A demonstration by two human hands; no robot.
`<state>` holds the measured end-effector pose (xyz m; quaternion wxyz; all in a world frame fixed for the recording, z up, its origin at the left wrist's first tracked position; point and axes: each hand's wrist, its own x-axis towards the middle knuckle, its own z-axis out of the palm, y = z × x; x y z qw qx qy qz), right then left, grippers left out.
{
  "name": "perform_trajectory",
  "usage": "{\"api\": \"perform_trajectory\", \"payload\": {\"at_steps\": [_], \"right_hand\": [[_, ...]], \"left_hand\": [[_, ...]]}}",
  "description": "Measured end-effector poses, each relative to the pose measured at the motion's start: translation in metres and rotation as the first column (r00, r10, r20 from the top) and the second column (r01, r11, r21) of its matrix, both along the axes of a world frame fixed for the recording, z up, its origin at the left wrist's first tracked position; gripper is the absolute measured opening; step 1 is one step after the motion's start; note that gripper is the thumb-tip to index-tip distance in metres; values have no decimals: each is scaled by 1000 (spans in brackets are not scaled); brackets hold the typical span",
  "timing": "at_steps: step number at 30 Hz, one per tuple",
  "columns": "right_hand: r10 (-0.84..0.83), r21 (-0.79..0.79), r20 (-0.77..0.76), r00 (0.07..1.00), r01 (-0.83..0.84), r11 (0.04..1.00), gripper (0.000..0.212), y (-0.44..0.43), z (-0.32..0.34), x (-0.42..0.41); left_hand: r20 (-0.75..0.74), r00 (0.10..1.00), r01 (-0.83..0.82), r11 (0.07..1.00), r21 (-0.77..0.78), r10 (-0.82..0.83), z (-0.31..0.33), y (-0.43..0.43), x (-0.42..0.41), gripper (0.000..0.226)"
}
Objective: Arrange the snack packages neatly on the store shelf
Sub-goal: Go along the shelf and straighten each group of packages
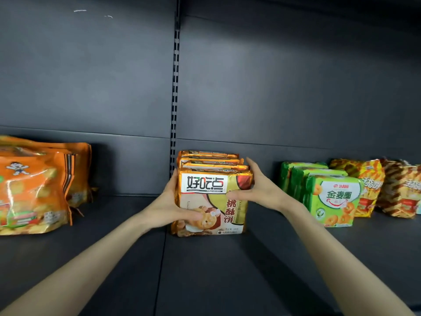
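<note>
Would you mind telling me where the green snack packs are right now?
In the head view, the green snack packs stand right of centre on the shelf, between the right hand and the orange striped packs.

The dark shelf [227, 270] carries orange bags [34, 190] at its left edge, a row of upright gold biscuit packs [205, 185] mid-shelf, then green packs [332, 197] with striped yellow packs [369, 185] just beside them toward the right edge.
</note>
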<state>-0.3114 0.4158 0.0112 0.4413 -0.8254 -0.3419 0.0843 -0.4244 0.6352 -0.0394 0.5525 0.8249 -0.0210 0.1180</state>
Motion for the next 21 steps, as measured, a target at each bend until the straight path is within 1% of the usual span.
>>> {"api": "perform_trajectory", "payload": {"at_steps": [1,5,9,12,15,19,21], "right_hand": [[29,14,-18,999,-29,999,125,0,-1,4],[140,93,-71,988,-133,987,122,2,-8,15],[132,136,-90,987,-120,983,132,4,-18,20],[137,158,-112,984,-119,980,134,6,-25,26],[163,146,-158,974,-141,979,130,8,-25,27],[219,132,-157,963,-200,971,131,9,-23,31],[232,148,-140,963,-211,966,128,9,-25,33]], "left_hand": [[-4,1000,-13,1000,-6,13,-2,-2,1,105],[-50,996,-77,997,-27,75,-8,-7,4,98],[-80,992,-95,995,-10,93,-11,-6,5,104],[-84,991,-108,994,2,108,-13,-4,7,104],[-88,992,-89,996,1,89,-14,-3,10,104],[-158,986,-46,998,51,54,-17,5,14,98],[-189,981,-20,997,71,33,-18,9,17,105]]}}
